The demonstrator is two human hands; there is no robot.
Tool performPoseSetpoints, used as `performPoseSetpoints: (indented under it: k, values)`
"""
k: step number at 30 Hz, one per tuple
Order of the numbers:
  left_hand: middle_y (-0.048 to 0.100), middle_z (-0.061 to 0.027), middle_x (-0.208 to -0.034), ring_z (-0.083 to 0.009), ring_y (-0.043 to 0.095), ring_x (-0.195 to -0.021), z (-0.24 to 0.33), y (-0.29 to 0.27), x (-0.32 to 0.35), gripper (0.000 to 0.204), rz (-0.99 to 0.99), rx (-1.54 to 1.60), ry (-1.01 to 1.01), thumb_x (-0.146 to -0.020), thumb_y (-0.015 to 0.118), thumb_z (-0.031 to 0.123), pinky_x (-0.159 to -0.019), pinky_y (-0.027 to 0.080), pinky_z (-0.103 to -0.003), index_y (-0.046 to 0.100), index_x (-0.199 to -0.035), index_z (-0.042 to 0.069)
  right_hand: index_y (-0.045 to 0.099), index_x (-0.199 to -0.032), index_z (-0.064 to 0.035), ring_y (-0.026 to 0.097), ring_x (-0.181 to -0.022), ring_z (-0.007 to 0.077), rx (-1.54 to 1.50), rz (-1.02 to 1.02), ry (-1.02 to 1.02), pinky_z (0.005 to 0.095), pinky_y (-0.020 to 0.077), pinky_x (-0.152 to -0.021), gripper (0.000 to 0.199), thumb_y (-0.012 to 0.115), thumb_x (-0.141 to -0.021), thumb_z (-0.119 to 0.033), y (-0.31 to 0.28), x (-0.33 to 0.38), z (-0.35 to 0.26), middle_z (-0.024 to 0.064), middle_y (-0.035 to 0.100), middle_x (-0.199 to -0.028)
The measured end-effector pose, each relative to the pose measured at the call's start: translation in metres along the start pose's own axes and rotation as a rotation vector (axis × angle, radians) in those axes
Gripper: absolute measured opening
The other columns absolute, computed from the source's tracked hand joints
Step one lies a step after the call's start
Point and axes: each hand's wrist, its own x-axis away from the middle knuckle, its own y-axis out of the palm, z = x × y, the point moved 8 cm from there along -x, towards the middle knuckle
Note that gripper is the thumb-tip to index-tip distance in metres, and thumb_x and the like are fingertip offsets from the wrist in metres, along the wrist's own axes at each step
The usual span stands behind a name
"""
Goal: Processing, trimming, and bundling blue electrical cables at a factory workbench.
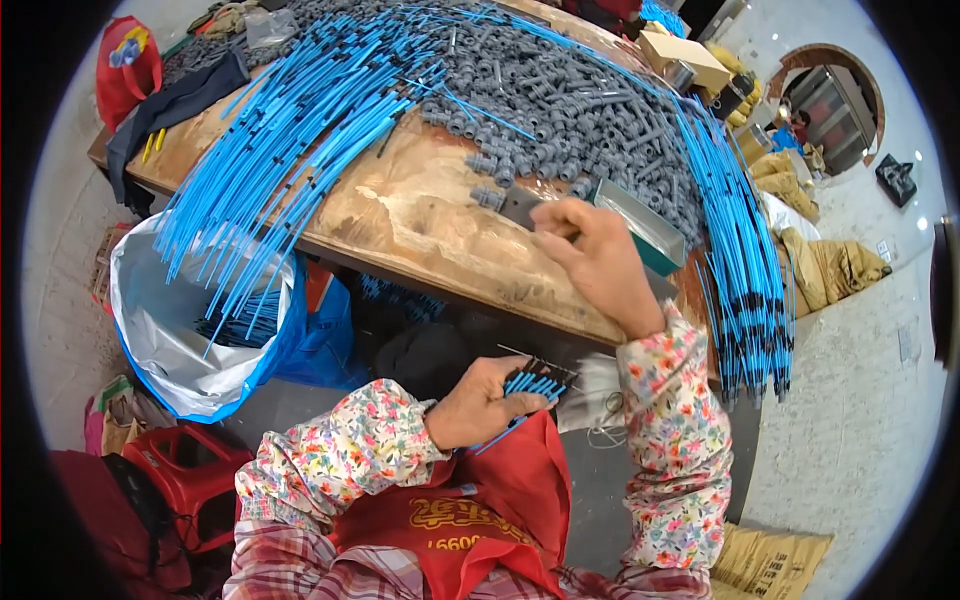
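Note:
My left hand [478,404] is closed around a small bundle of thin blue rods with black ends [535,384], low in front of the table edge. Fine wire-like tips stick out from the bundle's far end. Over the front part of the table, my right hand [592,258] is bent with thumb and forefinger pressed together; whatever they pinch is too small to make out. Close beyond its fingertips lies a flat dark grey plate [520,206], with a few grey ribbed plastic fittings [488,197] at its left. A green open box [650,235] stands just right of the hand.
Grey fittings [560,95] are heaped across the wooden table [420,225]. Long blue rods [300,130] overhang its front left, above a silver-lined blue bag [165,330]. More rods [735,230] hang over the right edge. A red stool [185,465] stands at lower left; a red cloth [510,490] covers my lap.

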Motion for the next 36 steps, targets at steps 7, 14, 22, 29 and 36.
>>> performPoseSetpoints:
  k: [7,14,22,29,36]
  values:
    - [0.060,-0.0030,-0.077,-0.0072,0.049,-0.071,0.009,0.003,-0.001,0.016,-0.024,-0.023,-0.023,-0.084,0.064,0.010,-0.066,0.043,-0.025,0.061,-0.094,-0.002,0.065,-0.091,0.0005,0.064,-0.085,0.0326,0.587,-0.152,-0.238,0.0405,0.0524,-0.069,0.021,0.062,-0.071,-0.007,0.067,-0.071,-0.025,0.0182,0.062,-0.094]
    - [0.062,-0.0074,-0.083,-0.0083,0.051,-0.077,0.006,-0.001,0.003,0.017,-0.037,-0.038,-0.029,-0.084,0.062,0.005,-0.071,0.045,-0.026,0.060,-0.099,-0.004,0.064,-0.090,0.0025,0.063,-0.086,0.0349,0.784,-0.314,-0.098,0.0425,0.0528,-0.071,0.022,0.063,-0.069,-0.005,0.086,-0.068,-0.014,0.0228,0.059,-0.095]
    - [0.068,-0.0058,-0.085,-0.0084,0.059,-0.078,0.000,-0.008,0.001,0.013,-0.006,-0.030,-0.021,-0.084,0.064,0.004,-0.074,0.047,-0.024,0.062,-0.093,-0.005,0.062,-0.099,0.0038,0.062,-0.064,0.0147,-0.504,-0.170,0.349,0.0245,0.0479,-0.051,0.020,0.063,-0.082,-0.007,0.014,0.006,-0.005,0.0116,0.064,-0.088]
    - [0.068,-0.0068,-0.087,-0.0093,0.063,-0.079,-0.007,-0.007,-0.008,0.011,0.017,0.131,-0.150,-0.085,0.061,0.003,-0.074,0.050,-0.024,0.062,-0.092,-0.004,0.061,-0.104,0.0041,0.061,-0.063,0.0077,-0.871,0.125,0.448,0.0155,0.0449,-0.050,0.020,0.060,-0.088,-0.008,-0.025,0.106,0.040,0.0090,0.065,-0.093]
    - [0.068,-0.0052,-0.084,-0.0081,0.062,-0.075,-0.011,0.003,-0.016,0.011,0.010,0.032,-0.140,-0.083,0.061,0.002,-0.072,0.050,-0.023,0.064,-0.093,-0.003,0.061,-0.102,0.0033,0.060,-0.062,0.0069,-0.954,0.167,0.468,0.0148,0.0446,-0.049,0.019,0.061,-0.089,-0.011,-0.016,0.145,0.058,0.0091,0.066,-0.092]
